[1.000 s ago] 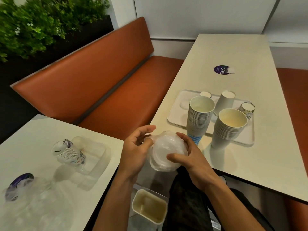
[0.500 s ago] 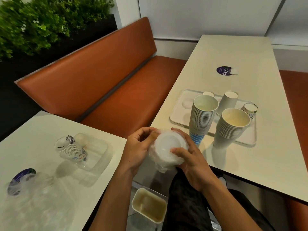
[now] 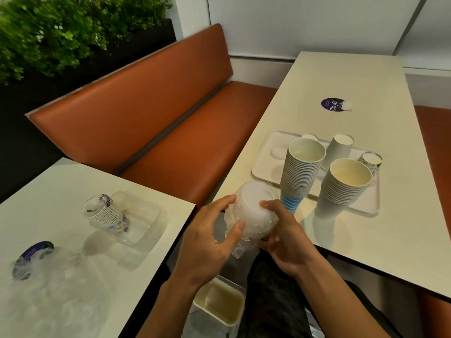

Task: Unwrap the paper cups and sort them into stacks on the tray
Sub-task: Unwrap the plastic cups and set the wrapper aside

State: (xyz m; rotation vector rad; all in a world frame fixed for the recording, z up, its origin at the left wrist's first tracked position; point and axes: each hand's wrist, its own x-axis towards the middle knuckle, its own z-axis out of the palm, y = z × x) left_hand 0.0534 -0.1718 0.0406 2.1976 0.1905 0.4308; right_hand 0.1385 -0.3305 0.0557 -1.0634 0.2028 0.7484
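Observation:
Between the two tables I hold a stack of white cups in clear plastic wrap, its base turned up and away from me. My left hand grips the wrap on the left side, thumb against the plastic. My right hand grips the right side from below. On the right table a white tray carries a tall blue-striped cup stack, a white cup stack, an upturned white cup and a small patterned cup. A wrapped patterned cup stack lies on the left table.
An orange bench runs behind both tables, with plants above it. Loose clear wrap and a clear tray lie on the left table. A beige bin stands on the floor below my hands. A round purple sticker marks the right table.
The wrapped stack has tilted so its base points up and away. My left thumb has moved lower onto the wrap, and my right hand has slid under the stack.

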